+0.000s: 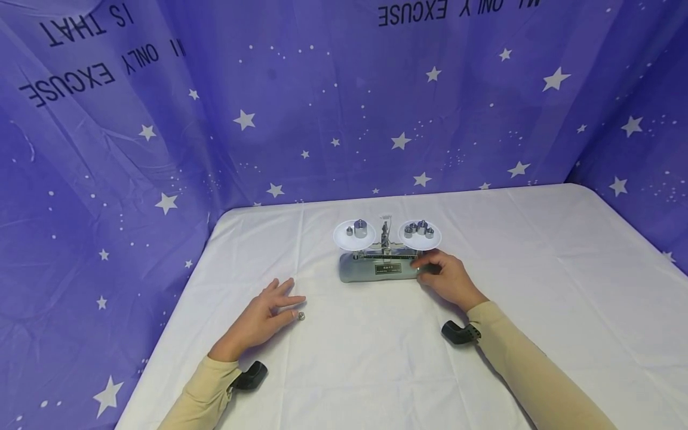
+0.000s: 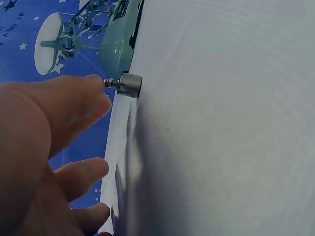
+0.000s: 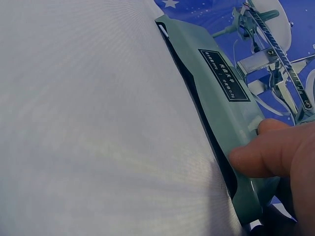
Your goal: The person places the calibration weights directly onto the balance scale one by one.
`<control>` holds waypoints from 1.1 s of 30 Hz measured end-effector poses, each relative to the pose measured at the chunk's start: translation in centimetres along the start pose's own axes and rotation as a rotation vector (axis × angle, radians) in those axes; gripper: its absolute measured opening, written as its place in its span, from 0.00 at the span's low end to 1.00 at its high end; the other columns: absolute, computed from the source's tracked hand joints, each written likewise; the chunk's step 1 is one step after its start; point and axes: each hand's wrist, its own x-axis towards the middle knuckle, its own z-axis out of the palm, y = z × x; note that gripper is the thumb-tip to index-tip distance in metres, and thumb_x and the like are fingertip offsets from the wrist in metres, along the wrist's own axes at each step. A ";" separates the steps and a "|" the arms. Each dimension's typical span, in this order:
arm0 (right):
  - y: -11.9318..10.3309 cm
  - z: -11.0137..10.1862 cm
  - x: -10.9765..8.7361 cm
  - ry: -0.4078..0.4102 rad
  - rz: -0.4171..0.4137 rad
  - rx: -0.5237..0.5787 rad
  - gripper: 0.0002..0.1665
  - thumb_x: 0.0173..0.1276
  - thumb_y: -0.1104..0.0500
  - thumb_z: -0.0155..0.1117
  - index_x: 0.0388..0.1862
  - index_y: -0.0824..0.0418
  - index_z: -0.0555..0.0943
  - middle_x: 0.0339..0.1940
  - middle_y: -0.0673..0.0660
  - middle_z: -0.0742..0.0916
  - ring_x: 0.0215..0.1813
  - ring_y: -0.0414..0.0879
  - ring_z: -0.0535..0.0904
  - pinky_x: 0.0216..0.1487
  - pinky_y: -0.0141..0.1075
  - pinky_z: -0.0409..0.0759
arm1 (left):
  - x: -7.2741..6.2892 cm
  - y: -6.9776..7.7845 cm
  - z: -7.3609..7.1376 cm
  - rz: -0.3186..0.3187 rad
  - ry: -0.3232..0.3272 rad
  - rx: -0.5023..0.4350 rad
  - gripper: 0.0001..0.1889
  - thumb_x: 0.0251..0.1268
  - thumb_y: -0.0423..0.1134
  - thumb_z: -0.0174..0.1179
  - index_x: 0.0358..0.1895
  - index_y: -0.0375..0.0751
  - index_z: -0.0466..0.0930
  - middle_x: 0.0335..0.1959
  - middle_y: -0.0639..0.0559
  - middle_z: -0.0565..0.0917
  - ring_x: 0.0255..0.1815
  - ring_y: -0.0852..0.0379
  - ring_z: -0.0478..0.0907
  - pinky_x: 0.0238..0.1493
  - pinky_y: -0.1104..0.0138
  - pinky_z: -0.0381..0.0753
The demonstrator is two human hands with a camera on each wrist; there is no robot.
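Observation:
A balance scale [image 1: 352, 269] with a grey-green base stands on the table. Its left pan [image 1: 346, 243] bears one large and one small metal weight [image 1: 361, 229]; several metal weights [image 1: 422, 226] are on the right pan [image 1: 411, 243]. My right hand [image 1: 450, 279] holds the right end of the base, thumb [image 3: 263, 156] against its front face. Left of the scale, my left hand [image 1: 263, 318] is low over the tablecloth with spread fingers. A single knobbed weight [image 2: 130, 85] stands on the cloth, right at the tip of my left thumb.
White cloth [image 1: 371, 358] covers the table. A blue-purple curtain [image 1: 344, 107] with stars and lettering hangs behind it and along both sides. Black wrist devices [image 1: 459, 333] sit at both sleeves, close over the cloth.

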 end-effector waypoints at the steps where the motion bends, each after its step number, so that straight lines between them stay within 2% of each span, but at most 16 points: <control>1: 0.0 0.0 0.0 -0.001 0.000 0.001 0.14 0.54 0.74 0.68 0.39 0.64 0.88 0.48 0.62 0.90 0.59 0.55 0.80 0.62 0.29 0.72 | 0.0 0.0 0.0 0.001 -0.001 0.000 0.16 0.68 0.38 0.63 0.58 0.42 0.86 0.75 0.29 0.67 0.79 0.20 0.49 0.73 0.26 0.51; 11: 0.0 0.0 0.0 -0.002 0.011 -0.007 0.15 0.54 0.74 0.68 0.40 0.63 0.89 0.49 0.62 0.89 0.59 0.55 0.80 0.62 0.29 0.73 | 0.0 0.0 0.2 0.028 -0.012 0.002 0.16 0.67 0.36 0.64 0.56 0.39 0.87 0.73 0.26 0.68 0.78 0.19 0.49 0.75 0.27 0.45; 19: 0.0 0.0 0.1 -0.002 0.013 -0.001 0.15 0.54 0.74 0.68 0.40 0.63 0.88 0.49 0.62 0.89 0.58 0.54 0.80 0.62 0.28 0.72 | -0.1 -0.3 0.2 0.038 -0.016 0.014 0.14 0.65 0.35 0.65 0.53 0.41 0.89 0.72 0.26 0.69 0.78 0.18 0.49 0.75 0.27 0.45; 26: -0.1 0.0 0.0 -0.001 0.012 0.002 0.14 0.55 0.74 0.68 0.40 0.63 0.88 0.49 0.62 0.89 0.58 0.54 0.80 0.61 0.27 0.72 | -0.2 -0.2 0.1 0.097 0.016 0.015 0.12 0.62 0.36 0.66 0.48 0.43 0.91 0.69 0.24 0.72 0.75 0.14 0.52 0.70 0.23 0.49; 33: -0.2 -0.1 0.0 -0.003 0.012 0.003 0.14 0.55 0.74 0.68 0.40 0.64 0.88 0.49 0.63 0.89 0.59 0.55 0.80 0.62 0.28 0.72 | -0.3 -0.3 0.0 0.055 -0.027 0.017 0.12 0.64 0.34 0.66 0.49 0.43 0.91 0.71 0.27 0.71 0.77 0.18 0.51 0.72 0.24 0.46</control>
